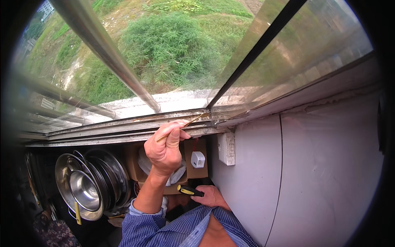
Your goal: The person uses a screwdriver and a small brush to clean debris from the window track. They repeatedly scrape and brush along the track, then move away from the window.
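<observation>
My left hand (165,143) is raised at the window and pinches a thin brass-coloured tool (194,119) between thumb and fingers. The tool's flattened tip touches or lies just over the dirty sliding-window track (123,126), close to the black upright edge (247,61) of a glass pane. Lower down, near my body, my right hand (209,196) is closed around a tool with a black and yellow handle (189,190). The rest of that tool is hidden, so its kind cannot be told.
Metal bars (123,61) stand outside the glass. Below the sill are stacked stainless-steel basins (61,173), a cardboard box (191,176) with plastic bags and a hanging white device (197,159). A white switch box (227,148) juts from the tiled wall (324,169) at right.
</observation>
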A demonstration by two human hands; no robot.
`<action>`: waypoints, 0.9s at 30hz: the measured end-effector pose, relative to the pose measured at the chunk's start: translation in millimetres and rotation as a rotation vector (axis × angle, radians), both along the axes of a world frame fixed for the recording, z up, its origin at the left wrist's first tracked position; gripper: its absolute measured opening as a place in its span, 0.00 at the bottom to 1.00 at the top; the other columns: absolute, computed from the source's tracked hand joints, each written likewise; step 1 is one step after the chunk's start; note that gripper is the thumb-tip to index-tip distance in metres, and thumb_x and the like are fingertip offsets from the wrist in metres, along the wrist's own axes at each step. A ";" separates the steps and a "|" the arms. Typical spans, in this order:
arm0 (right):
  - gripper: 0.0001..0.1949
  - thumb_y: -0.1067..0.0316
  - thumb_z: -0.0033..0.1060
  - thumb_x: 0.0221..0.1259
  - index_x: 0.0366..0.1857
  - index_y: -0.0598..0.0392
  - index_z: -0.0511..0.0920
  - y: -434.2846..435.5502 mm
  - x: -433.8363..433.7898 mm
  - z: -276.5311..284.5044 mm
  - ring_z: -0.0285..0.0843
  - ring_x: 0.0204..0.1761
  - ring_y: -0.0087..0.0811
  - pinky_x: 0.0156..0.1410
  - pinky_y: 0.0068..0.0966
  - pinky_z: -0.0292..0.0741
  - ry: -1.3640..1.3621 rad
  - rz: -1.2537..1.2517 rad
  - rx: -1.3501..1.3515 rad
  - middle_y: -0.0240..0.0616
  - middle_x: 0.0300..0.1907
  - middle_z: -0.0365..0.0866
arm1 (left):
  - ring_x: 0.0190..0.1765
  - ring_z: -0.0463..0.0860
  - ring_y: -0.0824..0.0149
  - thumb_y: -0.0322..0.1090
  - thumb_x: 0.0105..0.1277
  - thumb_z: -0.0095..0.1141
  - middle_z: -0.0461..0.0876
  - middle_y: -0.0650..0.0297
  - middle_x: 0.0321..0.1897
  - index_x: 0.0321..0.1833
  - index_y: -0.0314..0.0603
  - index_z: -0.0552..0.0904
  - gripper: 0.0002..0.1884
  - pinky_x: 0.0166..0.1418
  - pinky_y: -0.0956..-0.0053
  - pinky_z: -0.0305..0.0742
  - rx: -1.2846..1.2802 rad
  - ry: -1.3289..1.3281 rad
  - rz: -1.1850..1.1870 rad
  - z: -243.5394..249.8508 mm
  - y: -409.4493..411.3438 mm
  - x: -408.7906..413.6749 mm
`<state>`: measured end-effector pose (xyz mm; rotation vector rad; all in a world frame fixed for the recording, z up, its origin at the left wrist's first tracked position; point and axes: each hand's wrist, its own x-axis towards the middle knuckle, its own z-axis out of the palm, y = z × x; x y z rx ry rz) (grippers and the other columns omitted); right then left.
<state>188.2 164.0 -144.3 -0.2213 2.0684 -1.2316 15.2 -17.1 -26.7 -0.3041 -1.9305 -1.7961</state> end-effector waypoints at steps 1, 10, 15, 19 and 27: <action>0.17 0.53 0.70 0.59 0.32 0.58 0.79 -0.1 -0.3 0.5 0.82 0.38 0.53 0.42 0.43 0.76 0.001 0.002 0.002 0.49 0.32 0.81 | 0.31 0.87 0.67 0.30 0.78 0.53 0.87 0.50 0.41 0.47 0.28 0.82 0.10 0.36 0.76 0.83 0.092 -0.035 -0.017 -0.2 -1.3 0.4; 0.17 0.53 0.70 0.58 0.31 0.58 0.79 0.0 2.9 -5.5 0.81 0.35 0.53 0.41 0.43 0.76 0.050 -0.001 -0.009 0.49 0.30 0.80 | 0.30 0.86 0.66 0.32 0.79 0.52 0.87 0.48 0.42 0.48 0.28 0.81 0.11 0.33 0.78 0.81 0.160 -0.026 0.101 1.1 -0.1 -2.1; 0.17 0.53 0.70 0.58 0.30 0.58 0.79 0.9 2.9 -6.6 0.81 0.35 0.53 0.40 0.43 0.76 0.050 -0.004 -0.021 0.48 0.30 0.80 | 0.30 0.87 0.67 0.26 0.75 0.55 0.88 0.49 0.42 0.48 0.28 0.82 0.07 0.31 0.78 0.81 -0.026 0.017 0.066 -0.5 -4.8 -4.1; 0.17 0.53 0.70 0.58 0.30 0.58 0.79 0.6 2.1 -4.9 0.82 0.37 0.54 0.41 0.43 0.76 0.038 0.001 -0.005 0.48 0.31 0.81 | 0.29 0.86 0.67 0.23 0.73 0.58 0.88 0.48 0.42 0.48 0.29 0.83 0.06 0.32 0.78 0.81 -0.126 0.109 0.005 4.8 -1.7 -5.6; 0.18 0.52 0.70 0.58 0.30 0.58 0.79 0.6 2.7 -6.8 0.82 0.38 0.54 0.41 0.44 0.76 0.034 -0.007 -0.007 0.50 0.31 0.81 | 0.27 0.85 0.68 0.27 0.76 0.54 0.89 0.48 0.42 0.50 0.31 0.83 0.07 0.29 0.80 0.77 -0.196 0.198 0.001 0.1 0.5 -9.6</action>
